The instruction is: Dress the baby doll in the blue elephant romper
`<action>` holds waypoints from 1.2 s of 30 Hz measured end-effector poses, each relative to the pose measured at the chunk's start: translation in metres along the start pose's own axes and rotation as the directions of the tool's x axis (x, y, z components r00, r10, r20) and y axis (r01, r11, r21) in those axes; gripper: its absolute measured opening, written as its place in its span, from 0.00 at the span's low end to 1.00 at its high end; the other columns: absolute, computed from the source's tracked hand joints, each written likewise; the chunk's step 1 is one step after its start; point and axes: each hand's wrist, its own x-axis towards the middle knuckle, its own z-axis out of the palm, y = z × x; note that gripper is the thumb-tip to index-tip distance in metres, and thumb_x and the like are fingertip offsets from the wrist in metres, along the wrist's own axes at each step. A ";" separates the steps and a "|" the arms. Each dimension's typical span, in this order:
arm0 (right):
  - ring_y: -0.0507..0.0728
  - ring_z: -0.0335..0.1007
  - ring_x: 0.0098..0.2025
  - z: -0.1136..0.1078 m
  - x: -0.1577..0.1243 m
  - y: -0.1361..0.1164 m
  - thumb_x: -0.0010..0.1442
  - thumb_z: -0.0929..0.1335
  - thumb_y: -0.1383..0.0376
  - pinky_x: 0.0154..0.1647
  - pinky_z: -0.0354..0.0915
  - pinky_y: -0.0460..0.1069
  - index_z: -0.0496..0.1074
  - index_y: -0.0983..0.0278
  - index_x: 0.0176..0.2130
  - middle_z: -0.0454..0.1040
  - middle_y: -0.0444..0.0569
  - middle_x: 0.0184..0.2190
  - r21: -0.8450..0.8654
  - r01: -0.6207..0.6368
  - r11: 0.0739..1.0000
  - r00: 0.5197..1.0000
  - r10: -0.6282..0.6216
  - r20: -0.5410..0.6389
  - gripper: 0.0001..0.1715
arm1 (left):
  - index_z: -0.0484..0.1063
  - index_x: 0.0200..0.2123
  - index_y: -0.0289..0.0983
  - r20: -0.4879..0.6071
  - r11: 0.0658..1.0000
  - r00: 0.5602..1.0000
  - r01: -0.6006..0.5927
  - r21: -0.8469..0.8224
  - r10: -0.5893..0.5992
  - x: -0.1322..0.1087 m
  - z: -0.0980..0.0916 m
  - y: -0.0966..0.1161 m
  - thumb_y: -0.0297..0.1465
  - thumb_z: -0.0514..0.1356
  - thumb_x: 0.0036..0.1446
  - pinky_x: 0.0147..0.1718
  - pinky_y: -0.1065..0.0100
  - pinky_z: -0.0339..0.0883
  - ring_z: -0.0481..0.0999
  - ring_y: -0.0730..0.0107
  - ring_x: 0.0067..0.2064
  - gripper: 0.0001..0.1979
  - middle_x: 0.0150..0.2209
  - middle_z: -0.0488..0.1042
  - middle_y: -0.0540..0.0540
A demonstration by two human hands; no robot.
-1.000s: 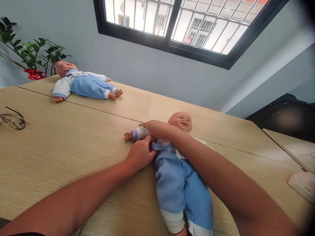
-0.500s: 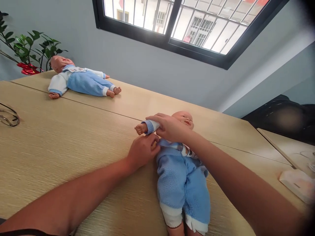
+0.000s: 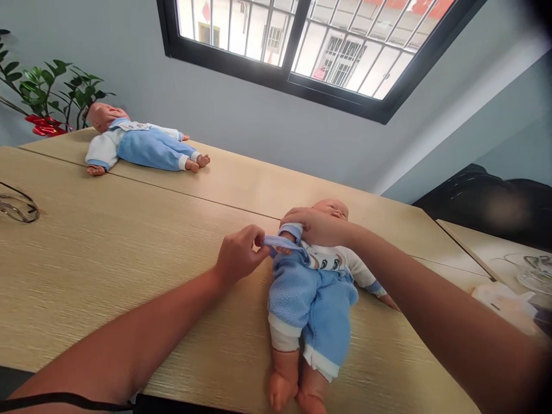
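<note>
A baby doll (image 3: 313,322) in a white top and fuzzy blue overalls lies on its back on the table, bare feet toward me. My left hand (image 3: 239,253) is closed in a pinch on a light blue strap (image 3: 279,241) of the overalls, drawn taut to the left. My right hand (image 3: 319,227) wraps around the doll's sleeved arm near its blue cuff (image 3: 290,231). That arm is bent, its small hand pointing down by the strap. My right hand and forearm hide part of the doll's chin and shoulder. Its other arm (image 3: 366,276) rests out to the right.
A second, similarly dressed doll (image 3: 149,146) lies at the table's far left, with a potted plant (image 3: 52,92) behind it. Eyeglasses (image 3: 19,204) are at the left edge. A whitish object (image 3: 502,305) and a clear item (image 3: 539,273) sit at the right.
My left hand has pulled the strap out to the left. The doll's arm, which pointed left, is now bent downward in my right hand. The doll's feet have come into view.
</note>
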 end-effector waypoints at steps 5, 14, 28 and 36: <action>0.62 0.74 0.53 0.011 -0.003 -0.015 0.49 0.63 0.81 0.56 0.67 0.54 0.80 0.62 0.51 0.78 0.54 0.51 0.013 0.022 1.000 1.000 -0.022 0.017 0.34 | 0.67 0.35 0.41 0.084 0.995 0.992 0.089 0.044 -0.092 0.002 0.003 -0.003 0.31 0.61 0.58 0.30 0.68 0.57 0.71 0.71 0.26 0.04 0.28 0.72 0.55; 0.61 0.72 0.48 0.017 0.007 -0.043 0.68 0.66 0.52 0.52 0.65 0.54 0.77 0.65 0.44 0.79 0.52 0.45 0.544 -0.181 0.819 0.983 0.150 0.102 0.20 | 0.63 0.35 0.42 0.044 0.998 0.998 -0.048 0.028 0.047 0.000 0.000 -0.011 0.35 0.57 0.66 0.28 0.68 0.57 0.73 0.69 0.26 0.07 0.26 0.71 0.54; 0.52 0.57 0.27 0.001 0.015 -0.057 0.61 0.71 0.53 0.29 0.55 0.49 0.69 0.62 0.26 0.65 0.41 0.24 0.542 -0.439 0.716 0.898 0.367 0.243 0.19 | 0.67 0.31 0.40 0.169 0.922 0.918 -0.378 0.089 0.360 0.016 -0.020 -0.014 0.29 0.55 0.65 0.27 0.68 0.53 0.72 0.71 0.27 0.09 0.27 0.74 0.52; 0.50 0.54 0.24 0.007 0.033 -0.055 0.63 0.69 0.52 0.24 0.51 0.48 0.73 0.63 0.29 0.64 0.40 0.23 0.484 -0.428 0.763 0.900 0.408 0.153 0.19 | 0.72 0.28 0.41 0.365 0.971 0.919 0.066 0.229 -0.148 0.013 -0.036 0.005 0.48 0.55 0.69 0.26 0.65 0.50 0.72 0.62 0.24 0.22 0.24 0.76 0.46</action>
